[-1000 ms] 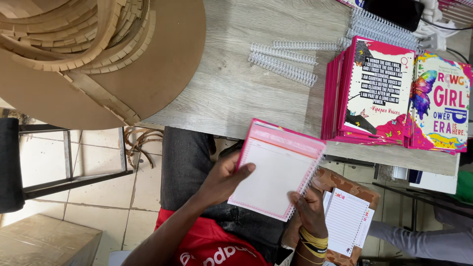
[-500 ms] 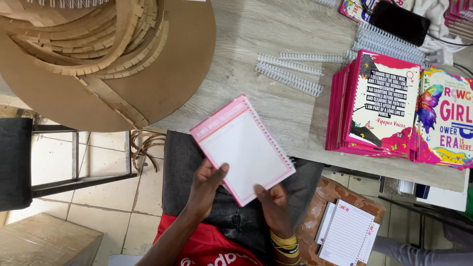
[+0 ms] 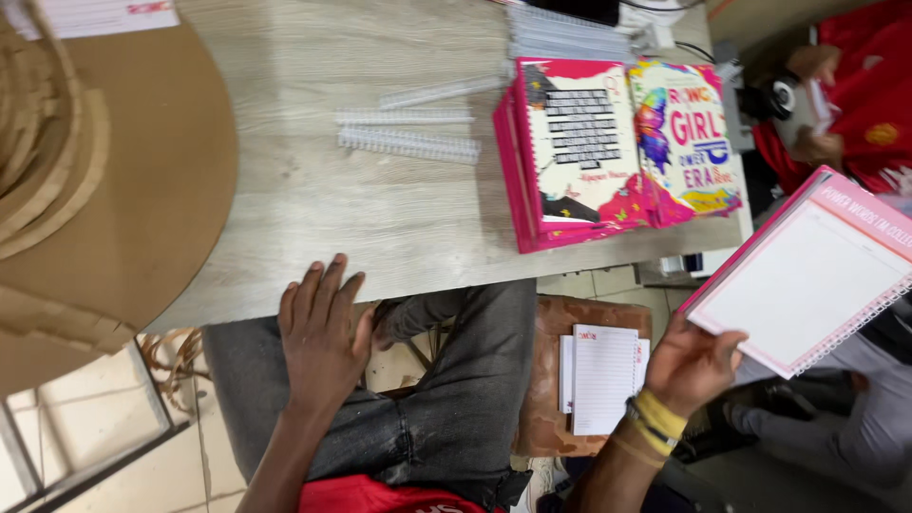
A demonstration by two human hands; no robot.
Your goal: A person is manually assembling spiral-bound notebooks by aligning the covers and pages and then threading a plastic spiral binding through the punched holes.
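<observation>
Beyond the wooden table's (image 3: 399, 218) right edge, the right hand (image 3: 689, 366) pinches a pink-bordered spiral notepad (image 3: 807, 285) by one corner; it could slip. The left hand (image 3: 318, 328) rests open and empty at the near edge.

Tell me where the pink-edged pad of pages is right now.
In the head view, the pink-edged pad is held up at the far right by the right hand, off the table's edge, right of the stacked notebooks.

Matt paper notepad (image 3: 807, 285), wood-grain table (image 3: 399, 209)

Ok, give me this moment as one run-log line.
left hand: empty, resting flat at table edge | right hand: holding pink-edged notepad out to the right | loose lined pages: on brown stool
</observation>
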